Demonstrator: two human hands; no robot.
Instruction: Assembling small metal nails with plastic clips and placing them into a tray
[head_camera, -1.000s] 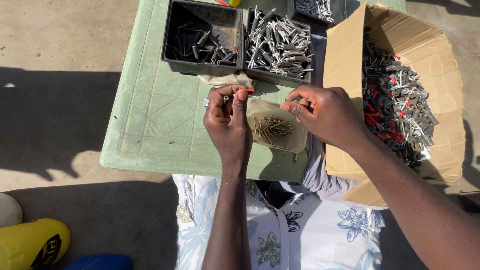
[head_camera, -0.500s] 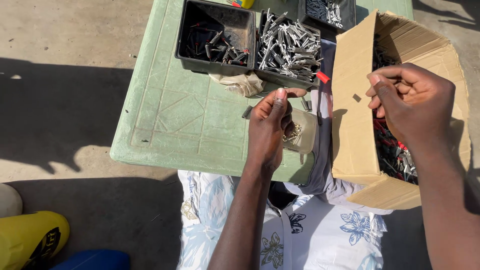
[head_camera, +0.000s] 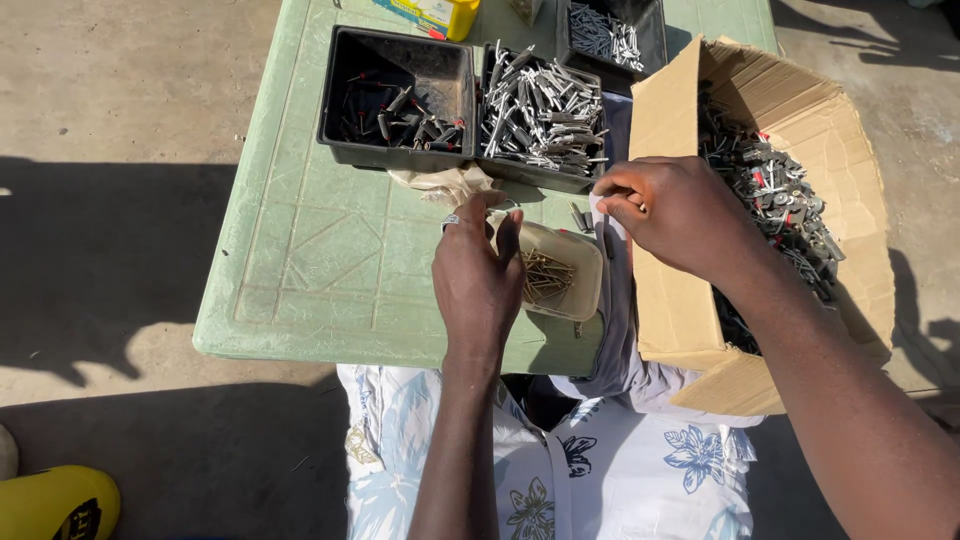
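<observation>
The left hand (head_camera: 478, 285) grips a small beige tub of brass nails (head_camera: 556, 272). The right hand (head_camera: 672, 212), just beside it, pinches something small; a cardboard box (head_camera: 690, 310) of metal fasteners sits under its wrist.

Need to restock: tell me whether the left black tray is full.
Nearly empty: the left black tray shows bare floor, few pieces along its near side.

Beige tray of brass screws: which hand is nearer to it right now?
Left. The left hand touches the beige tray at its left edge; the right hand hovers just past its upper right corner, by the cardboard box.
</observation>
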